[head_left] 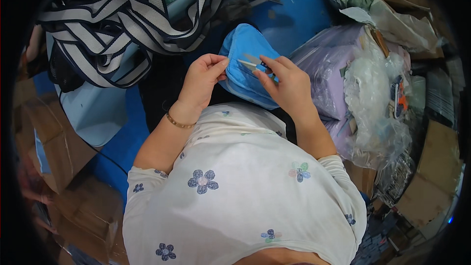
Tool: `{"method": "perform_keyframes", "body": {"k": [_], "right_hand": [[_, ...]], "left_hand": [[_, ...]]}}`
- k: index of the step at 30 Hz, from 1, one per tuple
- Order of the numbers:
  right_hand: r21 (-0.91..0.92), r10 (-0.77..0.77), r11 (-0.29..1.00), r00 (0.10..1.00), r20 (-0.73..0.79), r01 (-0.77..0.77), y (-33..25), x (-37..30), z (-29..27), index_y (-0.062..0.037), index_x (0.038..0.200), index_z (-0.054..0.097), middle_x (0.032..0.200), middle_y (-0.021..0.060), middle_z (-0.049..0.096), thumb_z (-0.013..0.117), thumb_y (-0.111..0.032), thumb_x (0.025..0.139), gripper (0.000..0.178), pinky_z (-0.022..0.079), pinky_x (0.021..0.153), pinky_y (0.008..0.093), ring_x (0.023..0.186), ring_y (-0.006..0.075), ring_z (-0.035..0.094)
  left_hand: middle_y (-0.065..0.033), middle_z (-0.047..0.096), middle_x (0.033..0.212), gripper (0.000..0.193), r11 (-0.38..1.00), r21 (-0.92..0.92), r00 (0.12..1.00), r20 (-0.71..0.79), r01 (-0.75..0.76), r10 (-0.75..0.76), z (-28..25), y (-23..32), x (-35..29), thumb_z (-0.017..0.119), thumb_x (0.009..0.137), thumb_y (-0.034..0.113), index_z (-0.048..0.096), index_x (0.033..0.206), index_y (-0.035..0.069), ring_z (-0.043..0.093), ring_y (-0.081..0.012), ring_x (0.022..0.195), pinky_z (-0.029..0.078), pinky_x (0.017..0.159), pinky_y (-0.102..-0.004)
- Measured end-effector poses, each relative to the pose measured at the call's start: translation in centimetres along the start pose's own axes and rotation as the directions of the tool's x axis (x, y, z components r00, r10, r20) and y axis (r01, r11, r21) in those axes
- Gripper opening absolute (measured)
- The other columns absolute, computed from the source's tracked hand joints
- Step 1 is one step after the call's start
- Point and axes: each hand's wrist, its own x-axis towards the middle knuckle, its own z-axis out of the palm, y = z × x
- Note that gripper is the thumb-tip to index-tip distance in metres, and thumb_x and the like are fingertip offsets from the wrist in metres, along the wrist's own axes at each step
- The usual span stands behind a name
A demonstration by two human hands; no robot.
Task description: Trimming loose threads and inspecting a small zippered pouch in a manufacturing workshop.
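A light blue sewn cloth piece lies over my lap, its seamed edge facing my left hand. My left hand pinches that edge between thumb and fingers, and any thread there is too fine to make out. In my right hand is a small pair of thread snips, the blades parted and pointing left toward my left fingertips. The snips hover over the cloth, close to its seam. Part of their handle is hidden by my fingers.
White webbing straps with dark edges hang in a tangle over a light blue surface at the upper left. Plastic-wrapped purple goods and clear plastic bags crowd the right. Cardboard boxes stand at left.
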Motion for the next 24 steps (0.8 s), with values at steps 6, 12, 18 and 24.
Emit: {"method": "perform_keyframes", "body": {"k": [6,12,18,24], "right_hand": [[-0.035,-0.034,0.999,0.999,-0.007,0.034,-0.9,0.3,0.0,-0.0069,0.096,0.069,0.077,0.006,0.064,0.073,-0.029,0.077,0.029,0.049,0.05,0.0311,0.059,0.0219,0.063],[-0.053,-0.048,0.997,0.999,-0.009,0.047,-1.3,0.1,-0.2,-0.0073,0.096,0.07,0.077,0.0056,0.064,0.074,-0.03,0.075,0.031,0.049,0.05,0.0308,0.06,0.0211,0.064],[-0.002,-0.044,0.999,0.999,0.014,0.044,-1.0,0.0,0.1,-0.0079,0.097,0.07,0.077,0.0056,0.064,0.075,-0.033,0.074,0.034,0.049,0.05,0.0308,0.059,0.0211,0.063],[-0.036,-0.099,0.994,0.995,-0.003,0.099,-0.9,0.2,0.5,-0.0104,0.094,0.071,0.07,0.0046,0.063,0.072,-0.033,0.077,0.029,0.047,0.048,0.0312,0.057,0.0214,0.061]], "left_hand": [[-0.0031,0.062,0.086,0.015,0.999,-0.017,0.999,-0.038,-0.032,0.032,0.6,0.0,-0.4,0.062,0.09,0.014,0.06,0.098,0.001,0.056,-0.0086,0.075,0.047,0.071,-0.0219],[-0.003,0.062,0.085,0.015,0.998,-0.033,0.999,-0.016,-0.047,0.046,0.4,-0.1,-0.4,0.062,0.089,0.013,0.06,0.098,0.001,0.055,-0.0088,0.075,0.047,0.071,-0.022],[-0.0025,0.06,0.088,0.014,1.0,-0.012,1.0,-0.008,-0.013,0.013,0.1,-0.1,-0.3,0.06,0.091,0.014,0.06,0.099,0.003,0.054,-0.0102,0.079,0.046,0.076,-0.0243],[-0.0022,0.059,0.088,0.013,0.999,-0.032,1.0,-0.02,0.007,-0.008,0.1,0.0,-0.1,0.06,0.091,0.014,0.06,0.099,0.003,0.053,-0.0103,0.079,0.045,0.076,-0.0245]]}}
